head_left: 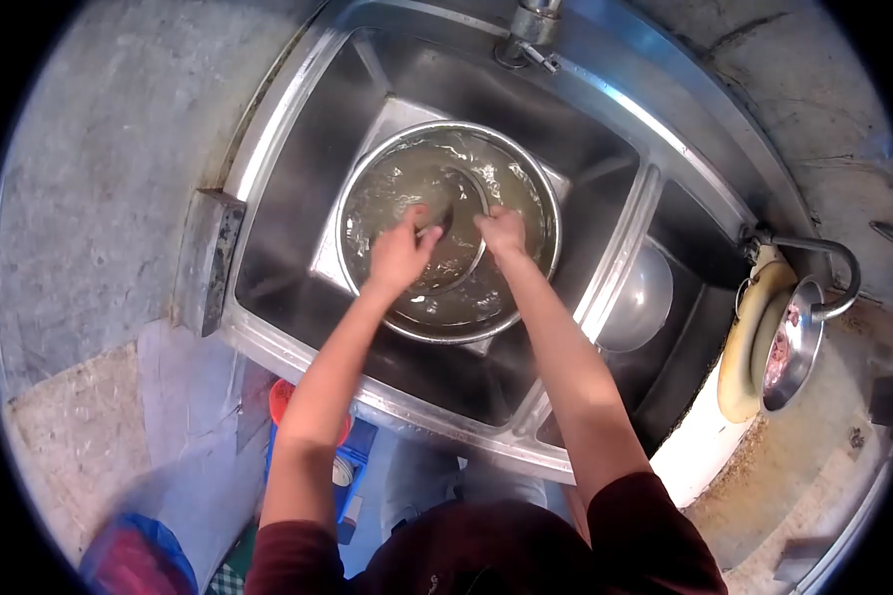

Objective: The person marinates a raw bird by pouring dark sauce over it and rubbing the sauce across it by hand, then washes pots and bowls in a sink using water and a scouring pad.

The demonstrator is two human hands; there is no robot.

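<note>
A large round metal basin [550, 198] full of cloudy water stands in the left sink compartment. Inside it a round metal bowl or dish [485, 194] lies mostly under the water, its curved rim showing. My right hand [503, 233] is closed on the right side of that rim. My left hand [399, 256] is over the middle of the water, thumb and fingers curled around a small dark item [445, 220]. Glare and murky water hide what kind of item it is.
The steel sink [298, 188] has a divider [620, 248] to the right of the basin. Beyond it a metal bowl [637, 302] sits in the second compartment. A faucet [536, 30] stands at the back. Far right, a metal pan [804, 347] holds pinkish pieces.
</note>
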